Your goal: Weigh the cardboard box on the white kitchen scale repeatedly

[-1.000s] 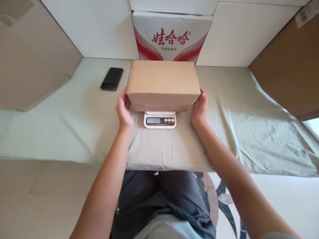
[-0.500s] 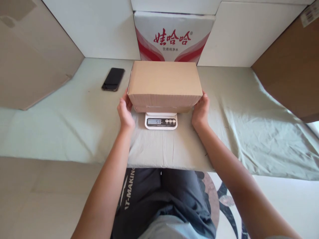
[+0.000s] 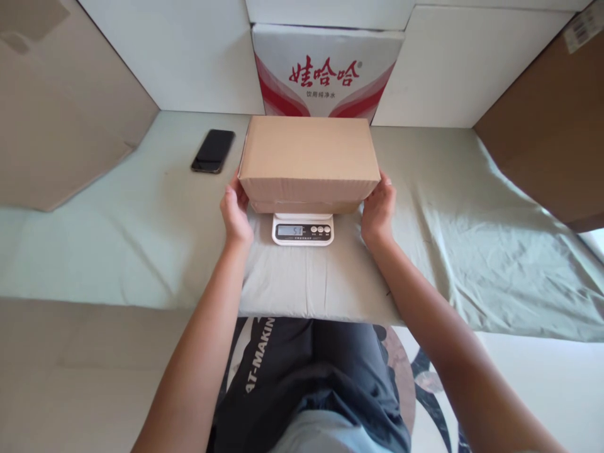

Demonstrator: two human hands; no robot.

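Note:
A closed brown cardboard box (image 3: pixel 309 151) rests on a white digital kitchen scale (image 3: pixel 303 241), covering its platform. Only the front panel of the scale shows, and its display appears to read 51. My left hand (image 3: pixel 236 211) is against the left side of the box, thumb toward me and the other fingers mostly hidden behind the edge. On the opposite side, my right hand (image 3: pixel 379 207) holds the box near its lower right corner, with its fingertips partly hidden.
A black smartphone (image 3: pixel 213 151) lies left of the box on the green cloth (image 3: pixel 155 251). Behind stands a white and red carton (image 3: pixel 325 75) with Chinese lettering. Large brown cardboard panels flank the table at left (image 3: pixel 70 113) and right (image 3: pixel 542 119).
The view has shifted very slightly and my legs have moved a little. Both hands remain at the sides of the box, and the display reading looks the same.

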